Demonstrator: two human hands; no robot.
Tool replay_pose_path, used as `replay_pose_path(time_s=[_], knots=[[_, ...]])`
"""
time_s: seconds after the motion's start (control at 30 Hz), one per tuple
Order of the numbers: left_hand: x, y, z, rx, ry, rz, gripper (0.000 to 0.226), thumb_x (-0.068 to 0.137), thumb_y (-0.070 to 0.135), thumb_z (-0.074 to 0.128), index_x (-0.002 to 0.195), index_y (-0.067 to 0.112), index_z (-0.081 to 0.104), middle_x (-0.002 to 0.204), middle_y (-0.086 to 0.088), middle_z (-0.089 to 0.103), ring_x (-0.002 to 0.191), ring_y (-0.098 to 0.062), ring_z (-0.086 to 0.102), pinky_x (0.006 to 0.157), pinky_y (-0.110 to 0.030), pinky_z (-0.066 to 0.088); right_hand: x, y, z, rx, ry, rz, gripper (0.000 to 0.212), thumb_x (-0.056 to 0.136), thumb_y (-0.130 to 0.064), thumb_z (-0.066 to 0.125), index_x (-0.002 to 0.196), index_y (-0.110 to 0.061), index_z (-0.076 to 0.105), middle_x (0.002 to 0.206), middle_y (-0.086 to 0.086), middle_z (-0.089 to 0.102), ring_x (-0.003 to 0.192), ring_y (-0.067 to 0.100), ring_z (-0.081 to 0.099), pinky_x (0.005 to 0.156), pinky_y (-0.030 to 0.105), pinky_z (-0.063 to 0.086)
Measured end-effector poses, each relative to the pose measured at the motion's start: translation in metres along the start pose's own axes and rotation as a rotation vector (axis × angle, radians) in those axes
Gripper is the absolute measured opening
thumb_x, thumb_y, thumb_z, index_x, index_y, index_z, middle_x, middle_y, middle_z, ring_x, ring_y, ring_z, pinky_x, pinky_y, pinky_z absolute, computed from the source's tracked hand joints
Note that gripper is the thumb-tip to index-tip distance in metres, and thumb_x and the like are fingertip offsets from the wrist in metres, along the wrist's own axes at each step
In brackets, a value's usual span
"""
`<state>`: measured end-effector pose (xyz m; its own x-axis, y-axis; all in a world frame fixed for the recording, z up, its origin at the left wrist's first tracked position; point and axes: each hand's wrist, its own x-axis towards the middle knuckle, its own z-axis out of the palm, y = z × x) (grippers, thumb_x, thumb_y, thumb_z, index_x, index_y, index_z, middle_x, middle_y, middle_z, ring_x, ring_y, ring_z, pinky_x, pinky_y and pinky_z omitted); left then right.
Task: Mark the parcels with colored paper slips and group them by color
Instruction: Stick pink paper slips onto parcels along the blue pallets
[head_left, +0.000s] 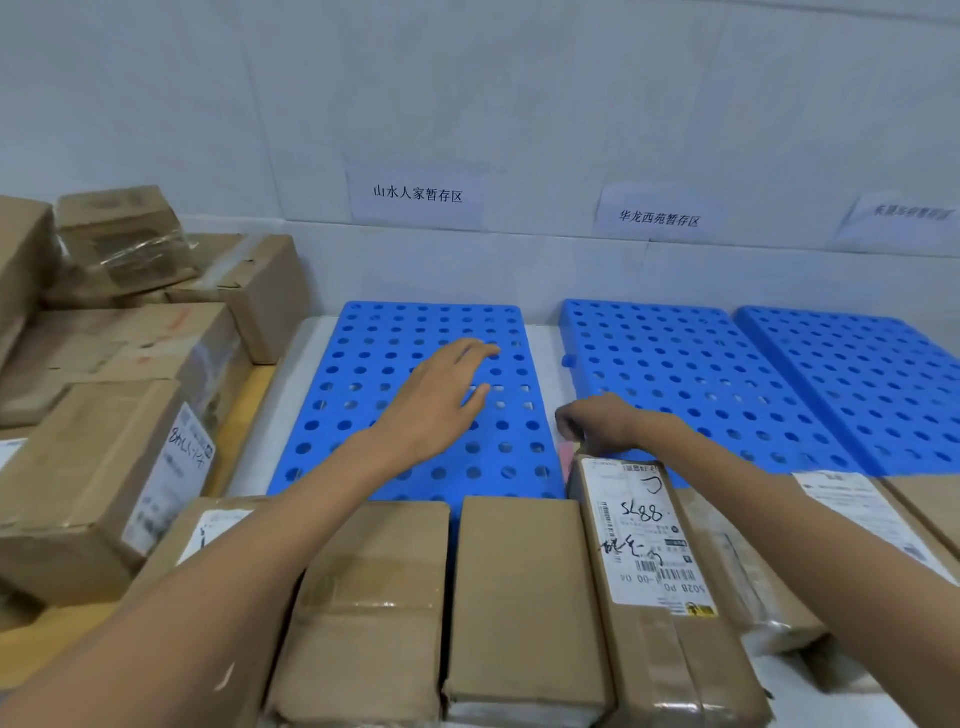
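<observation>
Right hand (602, 423): curled, knuckles up, at far end of labelled parcel (675, 649), touching its top edge; cannot tell what, if anything, sits in the grasp. Pinkish scrap (570, 448) just beside the thumb, too small to identify.

Left hand (436, 410): released, fingers straight and spread, palm down over left pallet (363, 338), holding nothing.

Edges/room: labelled parcel's far end at the seam between left pallet and middle pallet (675, 353); narrow white strip between them. Pallet tops bare behind the front parcel row. Stacked boxes (78, 483) crowding the left side.

Writing: parcel label handwritten "SL88", printed "502B" upside down. Wall sign (418, 195) reads 山水人家暂存区; second sign (660, 218) reads 华龙西苑暂存区; third sign (904, 213) blurred, unreadable. Scrawl on stacked-box label illegible.

Counts: blue perforated pallets 3, incl. right pallet (857, 374); wall signs 3; front-row brown parcels 6 countable, right edge cropped; hands 2
</observation>
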<state>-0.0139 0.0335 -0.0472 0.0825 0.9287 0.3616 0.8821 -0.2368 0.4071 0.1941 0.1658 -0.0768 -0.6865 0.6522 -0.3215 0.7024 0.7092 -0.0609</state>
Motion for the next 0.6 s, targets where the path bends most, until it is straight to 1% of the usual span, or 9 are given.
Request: replay_pose_path(time_s=[0.07,0.13,0.2,0.3,0.37,0.4,0.5,0.53,0.6], knots=[[-0.002,-0.001,-0.001,-0.025,0.001,-0.012,0.043,0.101,0.024,0.043,0.143,0.02,0.036,0.146,0.004,0.038,0.135,-0.013,0.034,0.109,-0.028,0.03,-0.004,0.002,-0.007,0.276,0.032,0.031,0.039,0.077,-0.01,0.077,0.07,-0.023,0.04,0.065,-0.01,0.046,0.062,0.011,0.044,0.063,0.018,0.036],[-0.004,-0.001,-0.001,-0.043,-0.011,-0.032,0.042,0.101,0.025,0.043,0.142,0.022,0.036,0.146,0.004,0.039,0.134,-0.013,0.036,0.108,-0.029,0.031,-0.012,0.006,-0.016,0.536,0.089,0.077,0.034,0.075,-0.009,0.079,0.075,-0.018,0.046,0.06,-0.006,0.054,0.057,0.007,0.051,0.052,0.01,0.037],[-0.005,0.0,-0.001,-0.075,-0.019,-0.055,0.041,0.101,0.025,0.043,0.141,0.022,0.037,0.144,0.004,0.042,0.132,-0.012,0.039,0.107,-0.03,0.034,-0.02,0.01,-0.021,0.707,0.177,0.102,0.028,0.078,-0.006,0.077,0.082,-0.014,0.05,0.06,0.0,0.06,0.058,0.01,0.058,0.054,0.01,0.041],[-0.009,0.001,0.0,-0.149,-0.027,-0.092,0.036,0.1,0.023,0.045,0.136,0.021,0.044,0.136,0.002,0.051,0.126,-0.013,0.047,0.103,-0.032,0.041,-0.029,0.01,-0.027,0.843,0.33,0.132,0.022,0.082,-0.004,0.072,0.095,-0.009,0.056,0.063,0.005,0.062,0.058,0.012,0.062,0.062,0.025,0.045],[-0.013,0.002,-0.001,-0.197,-0.038,-0.125,0.031,0.1,0.022,0.047,0.13,0.02,0.05,0.129,0.003,0.056,0.119,-0.012,0.053,0.097,-0.032,0.046,-0.035,0.001,-0.034,0.979,0.403,0.143,0.018,0.085,-0.004,0.068,0.1,-0.009,0.06,0.074,0.015,0.066,0.056,0.012,0.063,0.062,0.033,0.045],[-0.015,0.004,-0.002,-0.226,-0.04,-0.145,0.029,0.099,0.021,0.048,0.127,0.019,0.053,0.125,0.003,0.058,0.115,-0.011,0.056,0.093,-0.031,0.048,-0.037,-0.007,-0.037,1.052,0.421,0.13,0.017,0.086,-0.005,0.067,0.101,-0.01,0.06,0.079,0.016,0.068,0.056,0.012,0.063,0.063,0.033,0.048],[-0.02,0.007,-0.005,-0.327,-0.045,-0.222,0.024,0.096,0.019,0.055,0.119,0.016,0.058,0.114,0.001,0.063,0.107,-0.012,0.059,0.084,-0.021,0.048,-0.04,-0.043,-0.043,1.189,0.377,0.096,0.012,0.088,-0.008,0.066,0.097,-0.012,0.059,0.075,0.008,0.07,0.057,0.013,0.065,0.065,0.026,0.053],[-0.022,0.007,-0.006,-0.361,-0.057,-0.258,0.024,0.094,0.019,0.058,0.118,0.014,0.059,0.109,-0.001,0.064,0.103,-0.014,0.06,0.08,-0.021,0.05,-0.038,-0.056,-0.041,1.209,0.342,0.102,0.012,0.088,-0.009,0.066,0.096,-0.012,0.058,0.071,0.005,0.071,0.057,0.013,0.066,0.064,0.025,0.053],[-0.028,0.005,-0.008,-0.392,-0.087,-0.32,0.026,0.091,0.018,0.063,0.116,0.012,0.06,0.099,-0.002,0.065,0.092,-0.019,0.065,0.077,-0.03,0.054,-0.031,-0.079,-0.033,1.231,0.272,0.126,0.012,0.089,-0.011,0.065,0.095,-0.013,0.055,0.066,0.002,0.071,0.055,0.012,0.067,0.058,0.023,0.051]])
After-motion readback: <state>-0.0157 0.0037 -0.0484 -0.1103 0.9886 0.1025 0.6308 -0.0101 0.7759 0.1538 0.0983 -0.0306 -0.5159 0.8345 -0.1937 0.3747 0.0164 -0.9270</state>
